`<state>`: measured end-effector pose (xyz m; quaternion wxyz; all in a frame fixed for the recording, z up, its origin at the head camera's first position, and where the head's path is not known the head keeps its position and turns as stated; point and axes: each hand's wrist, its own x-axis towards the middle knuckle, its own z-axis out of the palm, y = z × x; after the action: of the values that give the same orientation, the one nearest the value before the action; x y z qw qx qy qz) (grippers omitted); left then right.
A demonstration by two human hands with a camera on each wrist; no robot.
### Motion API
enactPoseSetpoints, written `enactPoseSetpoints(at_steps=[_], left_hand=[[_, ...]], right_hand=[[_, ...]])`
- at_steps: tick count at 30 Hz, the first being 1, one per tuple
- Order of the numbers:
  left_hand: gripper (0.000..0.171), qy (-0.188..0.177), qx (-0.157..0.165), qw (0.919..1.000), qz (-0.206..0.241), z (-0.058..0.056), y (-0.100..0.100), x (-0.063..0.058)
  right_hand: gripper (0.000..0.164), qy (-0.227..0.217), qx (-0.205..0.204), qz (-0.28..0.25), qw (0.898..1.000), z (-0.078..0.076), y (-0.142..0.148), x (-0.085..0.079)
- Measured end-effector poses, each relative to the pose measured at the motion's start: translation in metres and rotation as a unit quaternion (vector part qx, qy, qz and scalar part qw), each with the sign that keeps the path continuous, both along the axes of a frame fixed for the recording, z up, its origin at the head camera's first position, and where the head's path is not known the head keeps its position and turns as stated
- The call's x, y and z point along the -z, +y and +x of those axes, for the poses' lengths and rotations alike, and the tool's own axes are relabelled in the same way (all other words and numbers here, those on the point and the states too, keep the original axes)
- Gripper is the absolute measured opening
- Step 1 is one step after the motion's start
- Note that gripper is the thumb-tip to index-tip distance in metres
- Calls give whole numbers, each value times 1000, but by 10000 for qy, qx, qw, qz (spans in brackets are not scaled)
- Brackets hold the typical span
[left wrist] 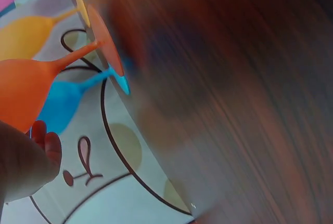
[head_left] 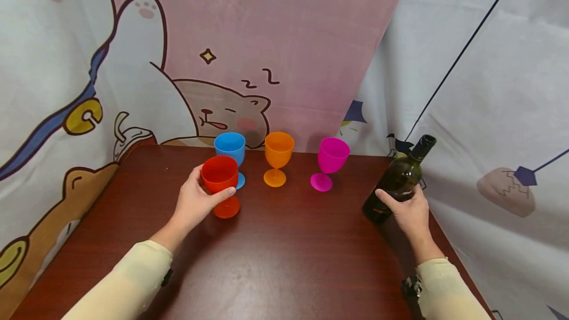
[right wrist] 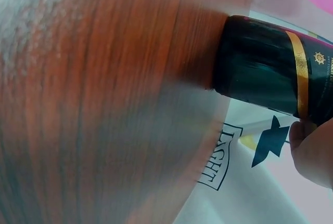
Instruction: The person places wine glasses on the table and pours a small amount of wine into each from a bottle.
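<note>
Left hand [head_left: 194, 202]: fingers part-closed round the bowl of a red, stemmed, plastic-looking goblet [head_left: 220, 177]; thumb across the near side, low on the bowl.
Red goblet: upright, in front of the back row, partly covering its leftmost member in the head view; cannot tell whether its foot touches the surface [head_left: 284, 256].
Right hand [head_left: 411, 214]: fingers opened to the width of a dark-green glass bottle [head_left: 402, 173] with a gold-banded dark label, gripping its body; thumb on the left side.
Bottle: neck up, near the right edge; base at or just above the surface, cannot tell which.
Back row, left to right: sky-blue plastic-looking goblet [head_left: 230, 145], orange plastic-looking goblet [head_left: 279, 149], magenta plastic-looking goblet [head_left: 334, 156]; all upright, wider gap between orange and magenta.
Surface: reddish-brown, wood-grained, glossy.
Backdrop: pink-and-white printed cloth [head_left: 306, 53] with cartoon animals.
Sleeves: pale cream fabric [head_left: 122, 280], both arms.
</note>
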<state>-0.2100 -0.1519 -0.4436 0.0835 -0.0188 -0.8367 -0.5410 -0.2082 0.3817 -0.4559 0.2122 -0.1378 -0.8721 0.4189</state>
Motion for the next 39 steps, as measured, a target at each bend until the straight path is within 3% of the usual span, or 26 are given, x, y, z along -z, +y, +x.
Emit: enactPoseSetpoints(at_steps=[11, 23, 32, 39], left_hand=[[95, -92, 394, 9992, -11, -1, 30, 9], [103, 163, 480, 9987, -38, -5, 38, 9], [100, -15, 556, 9984, -21, -4, 37, -1], [97, -34, 574, 9983, -13, -5, 37, -1]], right_hand=[[75, 304, -84, 336, 9989, -1, -9, 0], [80, 321, -876, 1386, 9860, 6, -36, -20], [83, 395, -1778, 2001, 9627, 16, -71, -50], [87, 152, -2318, 2697, 9345, 17, -102, -70]])
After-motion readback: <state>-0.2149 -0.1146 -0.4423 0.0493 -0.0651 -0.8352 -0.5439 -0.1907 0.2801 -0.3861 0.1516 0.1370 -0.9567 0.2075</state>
